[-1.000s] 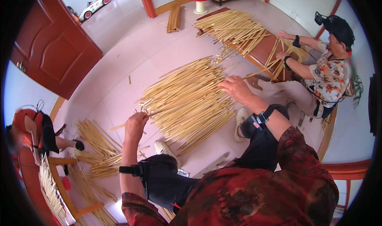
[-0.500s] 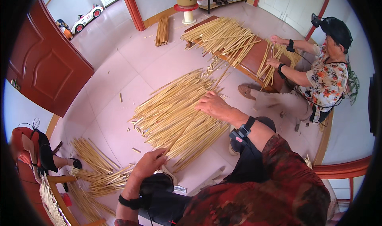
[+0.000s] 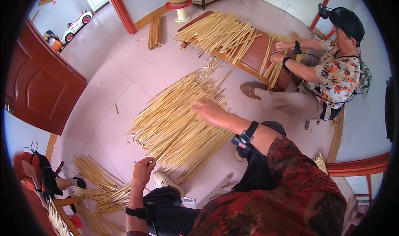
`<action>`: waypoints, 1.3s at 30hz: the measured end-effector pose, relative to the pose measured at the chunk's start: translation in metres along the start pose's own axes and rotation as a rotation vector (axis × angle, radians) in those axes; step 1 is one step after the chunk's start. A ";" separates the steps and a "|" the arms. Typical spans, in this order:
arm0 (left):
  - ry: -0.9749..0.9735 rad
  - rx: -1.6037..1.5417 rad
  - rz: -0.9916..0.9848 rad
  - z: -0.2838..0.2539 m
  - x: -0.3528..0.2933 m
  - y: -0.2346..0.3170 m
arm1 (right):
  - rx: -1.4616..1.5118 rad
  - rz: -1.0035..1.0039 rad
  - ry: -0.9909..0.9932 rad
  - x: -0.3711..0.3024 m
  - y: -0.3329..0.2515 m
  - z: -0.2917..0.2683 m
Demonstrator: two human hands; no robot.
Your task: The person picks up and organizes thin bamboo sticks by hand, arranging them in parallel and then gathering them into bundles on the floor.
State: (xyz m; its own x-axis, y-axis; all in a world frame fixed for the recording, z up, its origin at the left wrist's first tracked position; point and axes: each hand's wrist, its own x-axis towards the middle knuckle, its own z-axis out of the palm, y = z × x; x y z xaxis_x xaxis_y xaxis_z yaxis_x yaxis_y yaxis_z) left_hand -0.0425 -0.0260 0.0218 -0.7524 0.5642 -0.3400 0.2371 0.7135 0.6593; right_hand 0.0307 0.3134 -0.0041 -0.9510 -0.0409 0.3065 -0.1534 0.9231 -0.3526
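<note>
A big pile of thin straw-coloured sticks (image 3: 166,103) lies on the floor before me. Just above it, one long thin stick (image 3: 174,137) runs slantwise between my two hands. My left hand (image 3: 144,169) grips its near end by the pile's lower left edge, fingers closed. Over the middle of the pile, my right hand (image 3: 209,112) is closed round the stick further along. The fingertips of the right hand are partly hidden and slightly blurred.
At the right, a co-worker (image 3: 332,69) handles sticks at a low brown table (image 3: 249,65) heaped with them. A smaller stick pile (image 3: 93,169) lies at lower left. A stick bundle (image 3: 155,32) rests by the wall, near a plant stand (image 3: 182,14). A red door (image 3: 45,76) stands at left.
Both my hands have shifted left with the stick between them; the left one is also lower. The whole view has moved a little. The co-worker's hands have come closer together.
</note>
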 end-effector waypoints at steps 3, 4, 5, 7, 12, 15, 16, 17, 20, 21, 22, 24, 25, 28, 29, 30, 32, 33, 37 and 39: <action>0.047 0.252 0.066 0.001 0.009 -0.030 | 0.081 -0.086 -0.106 -0.004 -0.007 0.006; 0.045 0.252 0.055 0.002 0.013 -0.041 | 0.090 -0.089 -0.112 -0.004 -0.009 0.005; 0.036 0.340 0.067 0.005 0.020 -0.055 | 0.080 -0.067 -0.196 -0.005 -0.010 0.004; -0.113 0.451 -0.052 0.015 0.032 -0.065 | 0.069 -0.093 -0.245 -0.011 -0.005 0.001; -0.058 0.456 -0.046 0.049 0.053 -0.093 | 0.081 0.029 -0.389 -0.004 -0.008 -0.020; -0.079 0.444 -0.041 0.075 0.058 -0.116 | 0.069 0.083 -0.426 0.002 -0.012 -0.022; -0.053 0.454 -0.110 0.083 0.059 -0.110 | 0.058 0.110 -0.450 0.002 -0.012 -0.022; -0.026 0.465 -0.178 0.088 0.061 -0.104 | 0.054 0.108 -0.446 0.002 -0.011 -0.021; -0.038 0.529 -0.236 0.091 0.060 -0.108 | 0.051 0.087 -0.426 0.003 -0.013 -0.025; -0.043 0.527 -0.240 0.092 0.059 -0.108 | 0.053 0.087 -0.432 0.002 -0.012 -0.026; 0.001 0.582 -0.235 0.092 0.057 -0.109 | 0.055 0.080 -0.417 0.000 -0.011 -0.026; 0.045 0.637 -0.241 0.089 0.055 -0.109 | 0.065 0.066 -0.406 0.001 -0.009 -0.027; 0.069 0.549 -0.231 0.084 0.054 -0.105 | 0.062 0.078 -0.415 0.001 -0.009 -0.027; 0.086 0.372 -0.147 0.057 0.052 -0.082 | 0.061 0.085 -0.435 0.001 -0.012 -0.025; -0.028 0.202 -0.043 0.044 0.052 -0.057 | 0.054 0.100 -0.432 -0.002 -0.009 -0.025; -0.134 0.033 0.055 0.029 0.046 -0.032 | 0.051 0.109 -0.426 -0.003 -0.008 -0.025; -0.249 -0.291 0.096 0.007 0.029 0.020 | 0.037 0.128 -0.444 -0.003 -0.005 -0.024; -0.245 -0.492 0.058 -0.004 0.015 0.044 | 0.020 0.146 -0.455 -0.003 -0.005 -0.023; -0.089 -1.249 0.027 -0.026 -0.033 0.097 | -0.009 0.120 -0.436 -0.009 -0.003 -0.020; -0.005 -1.343 0.064 -0.028 -0.045 0.102 | -0.007 0.106 -0.443 -0.014 0.001 -0.018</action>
State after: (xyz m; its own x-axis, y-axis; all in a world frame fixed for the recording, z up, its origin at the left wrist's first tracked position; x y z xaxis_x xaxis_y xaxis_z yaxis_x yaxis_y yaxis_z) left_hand -0.0015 0.0096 0.1234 -0.7598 0.5846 -0.2845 -0.5125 -0.2691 0.8155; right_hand 0.0488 0.3215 0.0073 -0.9847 -0.1044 -0.1397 -0.0485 0.9334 -0.3554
